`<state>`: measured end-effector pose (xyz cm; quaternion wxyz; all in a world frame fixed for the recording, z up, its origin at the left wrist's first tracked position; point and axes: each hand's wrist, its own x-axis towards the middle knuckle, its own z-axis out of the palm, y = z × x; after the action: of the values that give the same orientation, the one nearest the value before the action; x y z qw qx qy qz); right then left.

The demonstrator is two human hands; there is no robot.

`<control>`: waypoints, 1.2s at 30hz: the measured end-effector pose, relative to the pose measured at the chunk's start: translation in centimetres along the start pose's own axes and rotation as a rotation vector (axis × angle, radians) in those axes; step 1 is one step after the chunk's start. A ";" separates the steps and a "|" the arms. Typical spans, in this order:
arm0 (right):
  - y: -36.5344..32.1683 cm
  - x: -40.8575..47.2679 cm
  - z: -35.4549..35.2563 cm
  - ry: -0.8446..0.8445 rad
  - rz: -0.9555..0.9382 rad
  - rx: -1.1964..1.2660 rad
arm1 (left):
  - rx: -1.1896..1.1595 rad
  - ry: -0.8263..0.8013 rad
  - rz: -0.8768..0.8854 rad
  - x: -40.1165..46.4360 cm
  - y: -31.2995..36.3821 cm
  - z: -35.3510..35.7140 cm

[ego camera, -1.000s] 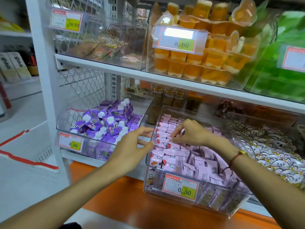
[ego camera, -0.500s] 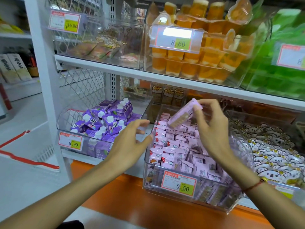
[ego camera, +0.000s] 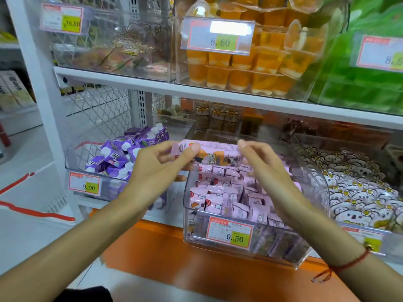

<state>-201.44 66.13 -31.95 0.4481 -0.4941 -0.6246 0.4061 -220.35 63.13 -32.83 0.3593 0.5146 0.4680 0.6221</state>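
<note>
A pink snack packet (ego camera: 214, 152) is held level above a clear plastic bin (ego camera: 246, 243) full of the same pink packets (ego camera: 235, 203). My left hand (ego camera: 161, 166) pinches the packet's left end between thumb and fingers. My right hand (ego camera: 261, 164) pinches its right end, with a red string bracelet on that wrist. The bin carries a price tag reading 0.50 (ego camera: 230, 234).
A bin of purple cartons (ego camera: 122, 158) stands to the left, a bin of white bear-print packets (ego camera: 357, 192) to the right. The upper white shelf (ego camera: 196, 90) carries orange jelly cups (ego camera: 250, 66) and green packs (ego camera: 366, 79). An orange ledge (ego camera: 174, 258) runs below.
My right hand lifted one pink packet out of the bin. My left hand left the bin's edge and took the packet's left end; both now hold it level.
</note>
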 end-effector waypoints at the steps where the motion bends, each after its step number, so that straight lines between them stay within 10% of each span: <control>1: -0.2 -0.3 0.0 -0.010 -0.125 -0.103 | 0.002 0.000 -0.041 0.1 -0.1 0.0; 8: 0.3 -0.2 1.1 0.041 -0.701 -0.773 | 0.045 -0.068 -0.052 0.0 -0.4 0.8; 16: 1.6 3.0 -2.1 0.155 -0.250 0.092 | 0.873 -0.338 0.498 2.2 -1.1 1.9; 22: 3.1 4.5 -0.7 0.120 -0.168 0.233 | 1.375 -0.641 0.629 3.7 -2.8 3.3; 30: 4.7 5.1 0.8 -0.150 -0.323 -0.112 | 1.327 -0.582 0.716 3.5 -3.3 1.1; 36: 5.7 5.4 1.0 -0.057 -0.400 -0.538 | 1.009 -0.146 0.640 1.5 -3.8 -0.4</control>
<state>-201.61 72.41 -36.75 0.3547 -0.4506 -0.8064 0.1444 -221.22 65.62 -35.97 -0.1032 0.7782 0.5017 0.3634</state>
